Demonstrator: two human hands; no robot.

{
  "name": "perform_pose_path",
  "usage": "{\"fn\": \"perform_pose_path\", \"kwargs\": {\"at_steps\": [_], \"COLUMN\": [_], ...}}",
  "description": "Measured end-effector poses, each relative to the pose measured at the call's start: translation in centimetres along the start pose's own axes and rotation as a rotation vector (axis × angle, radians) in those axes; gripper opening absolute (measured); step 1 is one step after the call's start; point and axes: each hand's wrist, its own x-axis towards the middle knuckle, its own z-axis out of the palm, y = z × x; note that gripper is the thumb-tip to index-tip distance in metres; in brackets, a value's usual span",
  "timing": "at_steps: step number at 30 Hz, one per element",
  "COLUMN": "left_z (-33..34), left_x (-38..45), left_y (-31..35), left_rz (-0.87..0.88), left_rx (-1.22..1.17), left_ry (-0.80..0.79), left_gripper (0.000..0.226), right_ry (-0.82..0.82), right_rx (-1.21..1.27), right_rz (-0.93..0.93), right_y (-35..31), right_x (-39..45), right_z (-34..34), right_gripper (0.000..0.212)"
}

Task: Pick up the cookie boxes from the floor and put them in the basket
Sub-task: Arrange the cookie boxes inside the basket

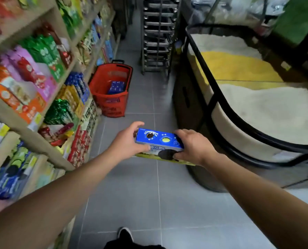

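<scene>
I hold a blue cookie box (158, 140) with a yellow-green underside in front of me, above the grey floor tiles. My left hand (127, 141) grips its left end, thumb on the near side and fingers curled over the far edge. My right hand (192, 146) grips its right end. A red shopping basket (103, 85) stands on the floor further up the aisle on the left, against the shelves. Inside it lies another blue cookie box (116, 87).
Shelves (41, 90) packed with snack packages line the left side. A black-framed bin (243, 97) of white and yellow grain fills the right. A metal tray rack (157, 35) stands at the aisle's far end. My shoe (125, 234) shows at the bottom edge.
</scene>
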Motion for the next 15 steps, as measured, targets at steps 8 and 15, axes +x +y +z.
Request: {"fn": "perform_pose_path", "kwargs": {"at_steps": [8,15], "left_z": [-12.6,-17.0], "left_x": [1.4,4.9], "left_y": [-5.7,-11.0], "left_rz": [0.006,-0.15], "left_rx": [0.235,0.123], "left_ry": [0.094,0.173], "left_gripper": [0.07,0.058], "right_ry": [-0.02,-0.042], "right_rx": [-0.053,-0.068], "right_rz": [-0.191,-0.264], "right_y": [-10.9,-12.8], "right_x": [12.4,21.1], "right_z": [-0.2,0.8], "right_gripper": [0.071,0.072]}}
